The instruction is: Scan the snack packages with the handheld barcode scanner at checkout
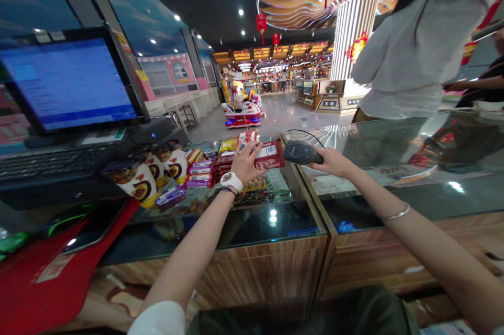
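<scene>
My left hand [246, 164], wearing a white watch, is closed on a dark red snack packet [272, 154] above the glass counter. A white barcode label shows on the packet's upper face. In my right hand [333, 161] is a black barcode scanner [301, 153], its head pointing left, close to the packet's right end. A cable runs behind the scanner. Left of the packet, purple-wrapped snack bars [200, 173] lie stacked, and a single purple packet [170, 197] sits nearer me. Printed cups [138, 184] stand beside them.
A lit monitor [71, 83] and a black keyboard [51, 167] stand at the left. A phone [96, 224] lies on a red mat [51, 293]. The counter's glass top [374, 188] continues right, where a person in a white shirt [425, 51] stands beyond it.
</scene>
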The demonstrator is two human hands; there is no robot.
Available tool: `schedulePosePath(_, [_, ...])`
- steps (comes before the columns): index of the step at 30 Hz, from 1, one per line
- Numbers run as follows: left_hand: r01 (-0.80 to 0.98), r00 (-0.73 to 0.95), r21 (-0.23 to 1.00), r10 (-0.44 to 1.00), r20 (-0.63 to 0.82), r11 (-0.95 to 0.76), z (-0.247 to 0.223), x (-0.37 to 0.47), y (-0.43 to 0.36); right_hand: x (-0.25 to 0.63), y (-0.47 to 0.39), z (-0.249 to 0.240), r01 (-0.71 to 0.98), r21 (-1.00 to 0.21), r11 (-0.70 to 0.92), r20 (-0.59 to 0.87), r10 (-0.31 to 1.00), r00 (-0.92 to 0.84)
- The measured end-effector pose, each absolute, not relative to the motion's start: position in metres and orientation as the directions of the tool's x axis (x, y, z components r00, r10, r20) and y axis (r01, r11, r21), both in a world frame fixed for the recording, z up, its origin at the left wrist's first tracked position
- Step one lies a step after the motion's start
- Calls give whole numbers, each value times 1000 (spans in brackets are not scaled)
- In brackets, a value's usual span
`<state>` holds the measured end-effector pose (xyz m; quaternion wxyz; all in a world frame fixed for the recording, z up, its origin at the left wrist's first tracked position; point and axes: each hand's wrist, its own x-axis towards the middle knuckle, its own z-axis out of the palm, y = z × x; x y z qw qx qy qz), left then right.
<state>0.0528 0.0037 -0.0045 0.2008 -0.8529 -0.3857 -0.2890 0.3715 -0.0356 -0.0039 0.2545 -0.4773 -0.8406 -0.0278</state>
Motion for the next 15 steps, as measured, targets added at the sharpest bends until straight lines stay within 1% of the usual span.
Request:
schedulePosePath(7, [784,537,-127,560,631,-608,-4,54,3,370,-36,-5,786,-232,573,470,773,-425])
schedulePosePath(12, [767,553,-129,545,631,-629,-3,54,3,375,-31,-9,766,-262,587,478,769,-425])
schedulePosePath(15, [759,553,-125,530,643,-639,-3,52,4,381,-25,-10,714,-285,639,503,734,-456])
